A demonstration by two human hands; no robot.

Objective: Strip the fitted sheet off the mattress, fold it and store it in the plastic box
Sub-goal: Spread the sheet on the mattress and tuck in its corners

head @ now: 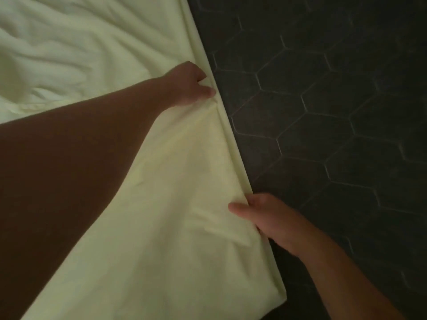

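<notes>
A pale yellow fitted sheet (175, 172) covers the left and middle of the head view, wrinkled at the upper left and lying flatter toward me. Its right edge runs diagonally from top centre to the bottom right. My left hand (191, 83) reaches across the cloth and pinches the sheet's edge, where folds gather under the fingers. My right hand (261, 215) grips the same edge nearer to me, thumb on top of the fabric and fingers hidden under the edge. The mattress itself is hidden beneath the sheet. No plastic box is in view.
A dark floor of hexagonal tiles (335, 112) fills the right half of the view beside the sheet's edge. My left forearm crosses the lower left and hides part of the cloth. The light is dim.
</notes>
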